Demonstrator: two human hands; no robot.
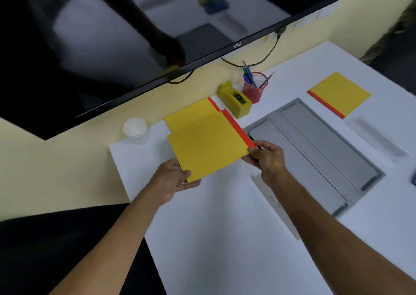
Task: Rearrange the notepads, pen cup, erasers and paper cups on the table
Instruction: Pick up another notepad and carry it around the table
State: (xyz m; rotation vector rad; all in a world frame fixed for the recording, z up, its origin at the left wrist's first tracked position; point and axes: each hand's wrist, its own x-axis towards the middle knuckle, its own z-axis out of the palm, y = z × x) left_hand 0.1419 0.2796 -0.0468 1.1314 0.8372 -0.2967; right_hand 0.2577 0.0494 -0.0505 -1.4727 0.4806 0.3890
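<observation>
Both hands hold a yellow notepad (207, 147) with a red spine. My left hand (172, 181) grips its near left corner and my right hand (266, 157) pinches its near right corner by the spine. It partly overlaps a second yellow notepad (191, 114) lying behind it. A third yellow notepad (340, 94) lies at the far right. The red mesh pen cup (254, 88) with pens stands near the wall. Upturned white paper cups (134, 126) sit at the table's left corner. No erasers are clearly visible.
A yellow tape dispenser (235, 99) stands beside the pen cup. A grey recessed panel (315, 155) is set in the white table (225, 227). A clear ruler (376, 137) lies at right. A large dark monitor (112, 35) hangs above the back edge.
</observation>
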